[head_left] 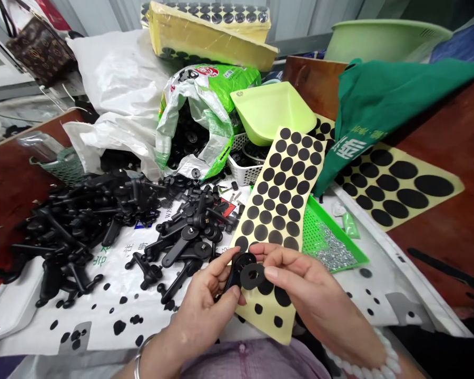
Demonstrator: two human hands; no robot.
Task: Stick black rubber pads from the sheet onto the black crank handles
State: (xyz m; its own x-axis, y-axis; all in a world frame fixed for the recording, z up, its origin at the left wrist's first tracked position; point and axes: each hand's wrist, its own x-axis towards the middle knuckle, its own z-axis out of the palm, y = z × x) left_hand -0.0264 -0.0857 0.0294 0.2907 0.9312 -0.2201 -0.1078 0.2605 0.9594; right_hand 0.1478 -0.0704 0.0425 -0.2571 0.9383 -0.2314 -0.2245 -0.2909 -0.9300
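Right over the near end of the yellow pad sheet (268,320), here's the black ring (246,279), pinched between the thumb and fingers of the right hand (306,279). The left hand (207,300) is clamped on a black part (242,260), also above the sheet's near end, its round end right up by the ring; touching or not, I can't tell. Out to the sheet's left, a thick heap of black parts (102,210) spreads across the white-covered tabletop (102,342). Just to the sheet's right, a green tray (313,221) holds small metal pieces (335,255). Beyond the sheet's far end sits a light-green scoop (274,110), and left of that end, a green-and-white bag (217,121) gapes open, black pieces inside.
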